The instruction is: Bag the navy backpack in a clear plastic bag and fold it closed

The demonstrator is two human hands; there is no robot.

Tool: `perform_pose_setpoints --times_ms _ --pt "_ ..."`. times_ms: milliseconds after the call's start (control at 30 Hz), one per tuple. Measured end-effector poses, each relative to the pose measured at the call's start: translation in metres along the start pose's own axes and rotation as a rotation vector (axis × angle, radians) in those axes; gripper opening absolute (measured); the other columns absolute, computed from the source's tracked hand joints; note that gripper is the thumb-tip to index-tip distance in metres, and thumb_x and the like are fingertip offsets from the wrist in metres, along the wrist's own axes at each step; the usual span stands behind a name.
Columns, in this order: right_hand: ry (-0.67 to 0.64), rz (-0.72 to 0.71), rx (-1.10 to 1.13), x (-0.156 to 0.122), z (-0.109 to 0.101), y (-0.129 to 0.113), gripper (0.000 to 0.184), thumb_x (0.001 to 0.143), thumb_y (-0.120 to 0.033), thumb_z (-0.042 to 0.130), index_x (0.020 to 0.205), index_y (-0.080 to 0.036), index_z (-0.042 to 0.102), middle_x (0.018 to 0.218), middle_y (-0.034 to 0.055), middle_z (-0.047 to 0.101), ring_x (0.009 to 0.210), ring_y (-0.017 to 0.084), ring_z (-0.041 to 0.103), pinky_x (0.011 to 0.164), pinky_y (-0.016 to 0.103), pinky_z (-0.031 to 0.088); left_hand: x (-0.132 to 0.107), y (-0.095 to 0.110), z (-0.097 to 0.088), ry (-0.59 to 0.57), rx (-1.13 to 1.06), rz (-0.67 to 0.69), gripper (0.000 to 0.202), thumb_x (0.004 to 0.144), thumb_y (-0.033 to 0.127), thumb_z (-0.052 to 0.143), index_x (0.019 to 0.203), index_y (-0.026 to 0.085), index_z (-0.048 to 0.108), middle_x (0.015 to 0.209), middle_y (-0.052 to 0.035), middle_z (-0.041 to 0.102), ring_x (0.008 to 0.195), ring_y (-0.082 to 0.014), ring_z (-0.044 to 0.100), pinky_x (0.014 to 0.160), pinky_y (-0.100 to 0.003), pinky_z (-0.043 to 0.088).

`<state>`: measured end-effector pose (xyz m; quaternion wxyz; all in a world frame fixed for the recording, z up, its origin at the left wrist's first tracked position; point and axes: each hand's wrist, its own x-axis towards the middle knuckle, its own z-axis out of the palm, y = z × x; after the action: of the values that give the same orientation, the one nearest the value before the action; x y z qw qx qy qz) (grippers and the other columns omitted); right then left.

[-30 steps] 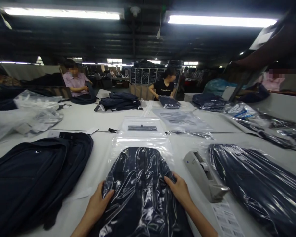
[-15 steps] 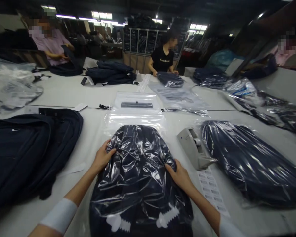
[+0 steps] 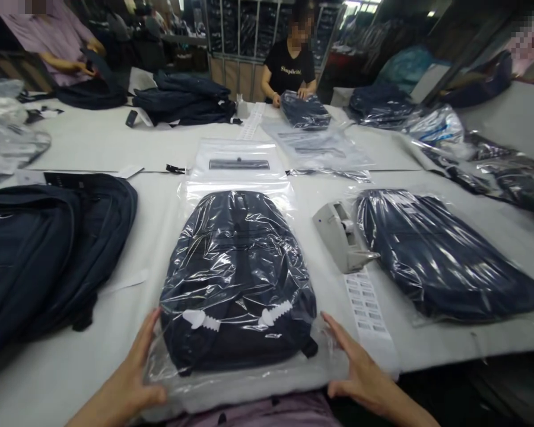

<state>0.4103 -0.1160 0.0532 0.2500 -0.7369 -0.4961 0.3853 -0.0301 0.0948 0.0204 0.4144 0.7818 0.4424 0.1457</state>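
Note:
A dark navy backpack lies flat in a clear plastic bag in front of me, straps side up, with two white wrapped pieces on its lower part. At the bag's lower left corner is my left hand, thumb and fingers spread. My right hand is open in the same way by the lower right corner. Neither hand grips anything; whether the fingers touch the plastic I cannot tell.
To the right are a grey tape dispenser, a barcode label sheet and another bagged backpack. Unbagged backpacks lie left. Flat plastic bags lie ahead. Across the table, a person in black handles a bagged item.
Both hands have let go of the bagged backpack's upper sides and come down to its near corners, opening. The whole backpack now shows, as the view has tilted down.

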Motion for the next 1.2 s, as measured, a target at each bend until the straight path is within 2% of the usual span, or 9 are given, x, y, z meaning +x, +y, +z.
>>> perform_pose_setpoints --times_ms 133,233,400,633,800,900,1000,1100,1200 --pt "0.229 0.142 0.076 -0.01 0.046 0.0 0.085 0.07 -0.042 0.066 0.143 -0.019 0.029 0.138 0.0133 0.049 0.128 0.029 0.046 0.108 0.046 0.036 -0.037 -0.014 0.03 0.215 0.086 -0.137 0.099 0.067 0.059 0.067 0.147 0.025 0.019 0.149 -0.0109 0.034 0.13 -0.0376 0.04 0.107 -0.057 0.037" --pt "0.413 0.134 0.153 0.019 0.068 -0.023 0.064 0.073 -0.043 0.061 0.13 -0.018 0.045 0.11 0.0097 0.068 0.1 0.026 0.064 0.088 0.037 0.051 -0.008 0.012 0.052 0.373 0.109 -0.101 0.062 0.081 0.053 0.055 0.134 0.023 0.046 0.116 -0.0088 0.062 0.101 -0.0287 0.062 0.09 -0.045 0.052" --pt "0.515 -0.034 0.098 0.047 0.076 -0.045 0.033 0.08 -0.046 0.05 0.096 -0.021 0.064 0.077 0.0046 0.07 0.07 0.022 0.065 0.068 0.031 0.051 0.025 0.056 0.079 0.379 0.071 0.12 0.03 0.09 0.038 0.042 0.099 0.02 0.065 0.095 -0.007 0.068 0.089 -0.0218 0.064 0.082 -0.034 0.051" --pt "0.779 0.307 0.085 -0.008 0.05 0.027 0.035 0.081 -0.044 0.041 0.098 -0.019 0.059 0.077 0.0074 0.067 0.071 0.024 0.065 0.068 0.036 0.051 -0.025 0.003 0.043 0.683 0.159 -0.346 0.038 0.085 0.051 0.045 0.1 0.022 0.063 0.068 0.0005 0.06 0.065 -0.0204 0.06 0.066 -0.032 0.048" --pt "0.598 -0.061 -0.076 -0.017 0.051 0.016 0.074 0.071 -0.039 0.061 0.138 -0.021 0.033 0.13 0.0131 0.05 0.111 0.028 0.056 0.093 0.044 0.048 -0.025 0.004 0.038 0.667 0.115 -0.2 0.069 0.074 0.063 0.054 0.128 0.02 0.047 0.109 -0.0087 0.057 0.091 -0.0271 0.06 0.08 -0.042 0.052" --pt "0.558 -0.128 -0.162 0.0 0.054 0.008 0.084 0.071 -0.04 0.064 0.143 -0.022 0.025 0.139 0.0129 0.044 0.119 0.029 0.051 0.1 0.047 0.043 -0.016 0.012 0.046 0.56 0.098 -0.103 0.088 0.065 0.064 0.064 0.136 0.02 0.037 0.118 -0.0108 0.052 0.097 -0.03 0.059 0.085 -0.047 0.052" --pt "0.566 -0.076 -0.138 0.025 0.06 0.002 0.066 0.075 -0.042 0.059 0.134 -0.018 0.041 0.119 0.0126 0.061 0.1 0.028 0.062 0.086 0.042 0.051 -0.001 0.022 0.056 0.496 -0.009 -0.104 0.076 0.072 0.061 0.061 0.133 0.022 0.041 0.111 -0.0075 0.059 0.088 -0.0257 0.064 0.081 -0.042 0.053" --pt "0.563 -0.093 -0.156 0.047 0.072 -0.009 0.032 0.084 -0.04 0.043 0.098 -0.018 0.063 0.086 0.0087 0.07 0.077 0.024 0.065 0.073 0.035 0.051 0.014 0.032 0.068 0.486 -0.023 -0.04 0.043 0.079 0.055 0.054 0.106 0.022 0.058 0.095 -0.0036 0.067 0.084 -0.0228 0.064 0.079 -0.034 0.051" --pt "0.56 -0.115 -0.17 0.052 0.074 -0.012 0.036 0.088 -0.039 0.036 0.08 -0.019 0.064 0.07 0.0073 0.068 0.064 0.021 0.062 0.067 0.033 0.05 0.02 0.033 0.075 0.456 0.064 0.004 0.029 0.084 0.05 0.047 0.08 0.023 0.058 0.07 0.0016 0.063 0.064 -0.0174 0.059 0.063 -0.027 0.044"
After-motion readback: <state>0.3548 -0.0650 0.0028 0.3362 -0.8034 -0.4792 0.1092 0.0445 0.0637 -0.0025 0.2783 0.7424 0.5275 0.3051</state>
